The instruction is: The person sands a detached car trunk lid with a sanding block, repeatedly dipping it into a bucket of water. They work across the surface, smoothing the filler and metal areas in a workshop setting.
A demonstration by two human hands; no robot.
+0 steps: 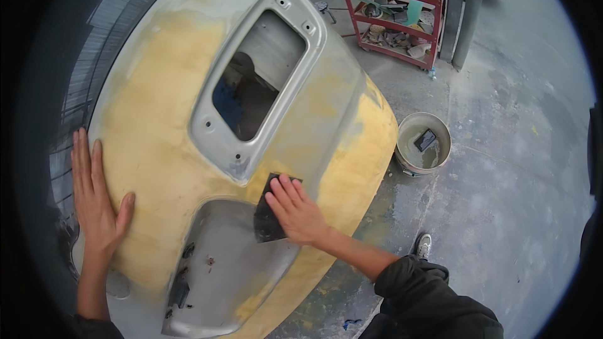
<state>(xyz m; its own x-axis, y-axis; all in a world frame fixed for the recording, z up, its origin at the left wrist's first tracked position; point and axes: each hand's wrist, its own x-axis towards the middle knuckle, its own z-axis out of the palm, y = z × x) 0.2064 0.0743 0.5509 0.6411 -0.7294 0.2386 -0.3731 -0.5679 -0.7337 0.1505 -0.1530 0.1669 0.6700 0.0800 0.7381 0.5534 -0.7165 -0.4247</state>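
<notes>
A car body panel [160, 169], grey with large patches of yellow filler, takes up the left and middle of the view. My left hand [100, 213] lies flat on its left edge, fingers stretched upward and thumb apart, holding nothing. With the fingers of my right hand [296, 212], I press a black sheet of sandpaper [267, 225] against the panel. The sheet sits between a framed rectangular opening [257, 75] and a grey recess [232, 251]; its right part is hidden under my hand.
Right of the panel stands a bucket [408, 164] of cloudy water with a dark rectangular piece in it. A red shelf cart [394, 25] crammed with supplies is at the back, beside a grey post [468, 19]. My shoe [424, 246] rests on the stained concrete floor [502, 182].
</notes>
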